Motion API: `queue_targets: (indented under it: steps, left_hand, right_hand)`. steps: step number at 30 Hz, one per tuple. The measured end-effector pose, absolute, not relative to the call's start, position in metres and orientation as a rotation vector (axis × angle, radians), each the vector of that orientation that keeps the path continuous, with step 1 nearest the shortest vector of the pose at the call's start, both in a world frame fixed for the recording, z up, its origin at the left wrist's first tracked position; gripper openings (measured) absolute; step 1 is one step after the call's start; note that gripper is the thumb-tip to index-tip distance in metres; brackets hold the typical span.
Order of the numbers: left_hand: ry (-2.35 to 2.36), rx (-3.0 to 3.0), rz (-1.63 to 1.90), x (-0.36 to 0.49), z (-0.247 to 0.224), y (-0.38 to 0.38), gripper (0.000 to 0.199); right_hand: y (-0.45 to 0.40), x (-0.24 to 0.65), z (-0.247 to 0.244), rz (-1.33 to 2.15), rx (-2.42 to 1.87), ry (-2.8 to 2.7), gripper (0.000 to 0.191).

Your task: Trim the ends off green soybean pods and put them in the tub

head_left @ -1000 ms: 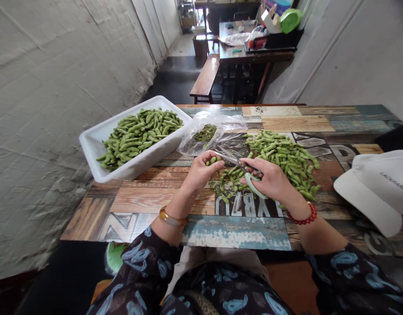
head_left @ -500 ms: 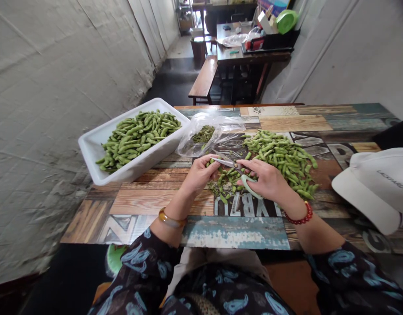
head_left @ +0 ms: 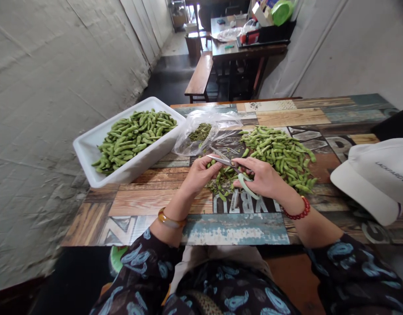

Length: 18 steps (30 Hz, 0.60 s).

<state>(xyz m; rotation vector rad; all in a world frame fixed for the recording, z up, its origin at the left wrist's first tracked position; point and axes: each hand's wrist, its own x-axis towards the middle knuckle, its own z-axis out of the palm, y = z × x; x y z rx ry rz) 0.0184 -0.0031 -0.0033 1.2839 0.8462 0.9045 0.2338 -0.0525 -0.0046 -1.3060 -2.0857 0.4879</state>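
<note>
Far out left of the scissors [head_left: 233, 164], there's the white tub [head_left: 149, 158] on the tabletop [head_left: 162, 197], loaded with green pods [head_left: 132, 135]. Closer in, beyond and left of the scissors, a clear plastic bag [head_left: 183, 144] with dark green bits [head_left: 200, 132] in it. Now the left hand [head_left: 199, 176], right at the scissors' tips: fingers closed on a few small pods [head_left: 210, 165]. The scissors point leftward, blades parted, and on their pale green handle it's the right hand [head_left: 263, 177], fingers wrapped round. Beyond and right of the scissors, a big pod heap [head_left: 277, 151]; far right of them, a white cap [head_left: 379, 175].
</note>
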Motion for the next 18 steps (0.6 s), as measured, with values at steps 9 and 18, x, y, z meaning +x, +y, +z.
queue_targets:
  steps: [9, 18]
  left_hand:
    - [0.895, 1.276, 0.892, 0.0190, -0.0032, -0.0032, 0.032]
    - [0.908, 1.104, 0.999, 0.0167, -0.0004, 0.0014, 0.030]
  right_hand:
    - [-0.0503, 0.2390, -0.0090, 0.467, -1.261, -2.117, 0.050]
    - [-0.0488, 0.2374, -0.0095, 0.460, -1.325, -1.945, 0.045]
